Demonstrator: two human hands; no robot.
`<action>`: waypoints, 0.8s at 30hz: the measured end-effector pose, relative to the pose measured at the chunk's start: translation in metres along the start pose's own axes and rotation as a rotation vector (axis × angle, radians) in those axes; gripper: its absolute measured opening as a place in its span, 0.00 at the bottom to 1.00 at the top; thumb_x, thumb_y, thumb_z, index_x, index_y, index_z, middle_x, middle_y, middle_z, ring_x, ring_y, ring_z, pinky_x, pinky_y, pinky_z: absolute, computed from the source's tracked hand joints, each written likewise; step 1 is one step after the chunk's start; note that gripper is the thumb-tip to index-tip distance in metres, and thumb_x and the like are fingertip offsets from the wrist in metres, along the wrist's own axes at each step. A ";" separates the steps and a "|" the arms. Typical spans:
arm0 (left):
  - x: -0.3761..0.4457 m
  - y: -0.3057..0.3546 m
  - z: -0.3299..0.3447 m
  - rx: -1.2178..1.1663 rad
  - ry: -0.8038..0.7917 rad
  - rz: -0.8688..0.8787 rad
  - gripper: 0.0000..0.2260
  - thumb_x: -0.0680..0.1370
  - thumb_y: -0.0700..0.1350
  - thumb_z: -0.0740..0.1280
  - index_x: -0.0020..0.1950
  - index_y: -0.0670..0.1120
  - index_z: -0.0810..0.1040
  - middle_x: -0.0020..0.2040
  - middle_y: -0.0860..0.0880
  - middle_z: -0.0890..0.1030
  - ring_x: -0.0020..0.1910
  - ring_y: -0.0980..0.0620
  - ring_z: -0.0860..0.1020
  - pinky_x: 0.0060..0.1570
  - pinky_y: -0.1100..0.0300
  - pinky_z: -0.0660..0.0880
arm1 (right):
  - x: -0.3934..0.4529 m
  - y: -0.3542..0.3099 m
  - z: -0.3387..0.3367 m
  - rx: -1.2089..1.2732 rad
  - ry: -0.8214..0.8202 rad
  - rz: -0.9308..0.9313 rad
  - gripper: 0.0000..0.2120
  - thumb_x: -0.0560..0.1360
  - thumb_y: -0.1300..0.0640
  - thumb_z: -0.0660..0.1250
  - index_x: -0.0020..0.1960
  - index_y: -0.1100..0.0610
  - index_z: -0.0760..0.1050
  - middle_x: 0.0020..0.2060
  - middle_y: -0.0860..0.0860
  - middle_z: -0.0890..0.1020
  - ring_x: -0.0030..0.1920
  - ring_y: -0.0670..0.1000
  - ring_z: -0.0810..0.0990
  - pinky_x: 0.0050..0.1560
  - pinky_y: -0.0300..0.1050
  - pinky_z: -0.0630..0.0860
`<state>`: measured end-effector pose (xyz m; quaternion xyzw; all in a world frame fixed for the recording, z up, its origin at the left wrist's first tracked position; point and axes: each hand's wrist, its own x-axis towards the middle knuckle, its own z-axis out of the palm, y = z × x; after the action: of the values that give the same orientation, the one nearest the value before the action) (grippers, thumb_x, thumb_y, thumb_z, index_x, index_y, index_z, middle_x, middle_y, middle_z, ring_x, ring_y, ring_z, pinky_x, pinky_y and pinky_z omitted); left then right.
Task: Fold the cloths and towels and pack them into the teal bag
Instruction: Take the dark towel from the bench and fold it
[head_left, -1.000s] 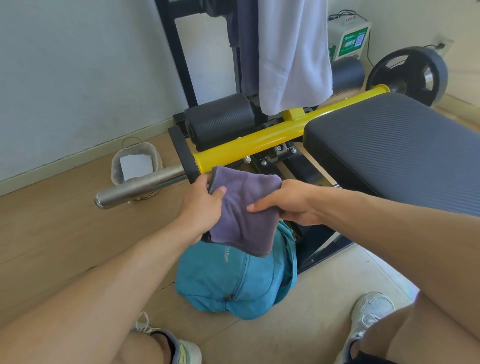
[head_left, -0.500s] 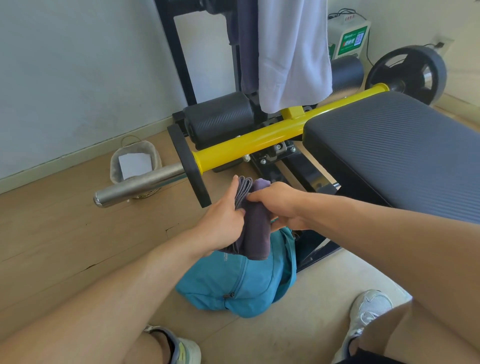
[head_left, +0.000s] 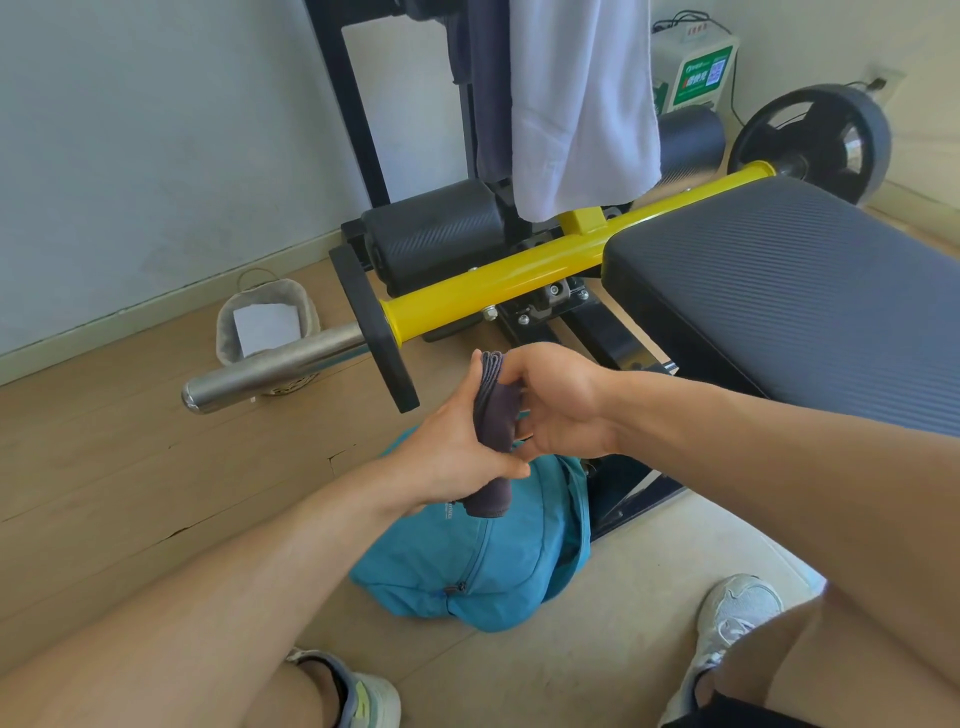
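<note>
We are over a wooden floor (head_left: 130, 467) beside a weight bench (head_left: 779, 312). Nearest us, at six o'clock, the teal bag (head_left: 483, 566) lies on the floor between our shoes. Just above it, the purple cloth (head_left: 496, 415) that lay flat across our hands a second ago is now doubled into a narrow bundle, so folding looks about done and packing comes next. Our left hand (head_left: 452, 447) curls round its lower half; our right hand (head_left: 561, 400) pinches the upper edge. At twelve o'clock a white towel (head_left: 582, 104) hangs unfolded.
</note>
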<state>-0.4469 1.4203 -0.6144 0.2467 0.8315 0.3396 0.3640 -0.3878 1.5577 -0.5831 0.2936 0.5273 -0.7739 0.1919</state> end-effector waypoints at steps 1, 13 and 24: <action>0.000 -0.001 0.000 0.023 0.009 0.009 0.60 0.68 0.45 0.81 0.81 0.63 0.37 0.68 0.57 0.75 0.61 0.55 0.78 0.54 0.60 0.78 | 0.001 0.000 -0.002 0.001 -0.029 0.015 0.19 0.78 0.62 0.53 0.65 0.66 0.72 0.60 0.64 0.79 0.59 0.65 0.80 0.63 0.68 0.75; -0.002 0.001 -0.020 0.282 -0.109 -0.009 0.52 0.75 0.38 0.70 0.80 0.64 0.35 0.54 0.49 0.81 0.39 0.53 0.80 0.35 0.62 0.74 | -0.001 -0.003 -0.023 -1.350 0.173 -0.247 0.55 0.73 0.52 0.76 0.83 0.52 0.39 0.79 0.55 0.62 0.72 0.57 0.71 0.66 0.48 0.72; 0.009 -0.004 -0.037 0.213 -0.045 0.102 0.47 0.75 0.41 0.72 0.83 0.59 0.45 0.55 0.54 0.83 0.46 0.57 0.81 0.42 0.65 0.74 | 0.002 -0.012 -0.036 -1.449 0.249 -0.264 0.18 0.74 0.50 0.73 0.61 0.56 0.75 0.53 0.54 0.82 0.53 0.56 0.81 0.56 0.50 0.78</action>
<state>-0.4819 1.4098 -0.6027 0.3333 0.8410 0.2619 0.3364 -0.3877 1.5962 -0.5855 0.1134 0.9539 -0.2104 0.1817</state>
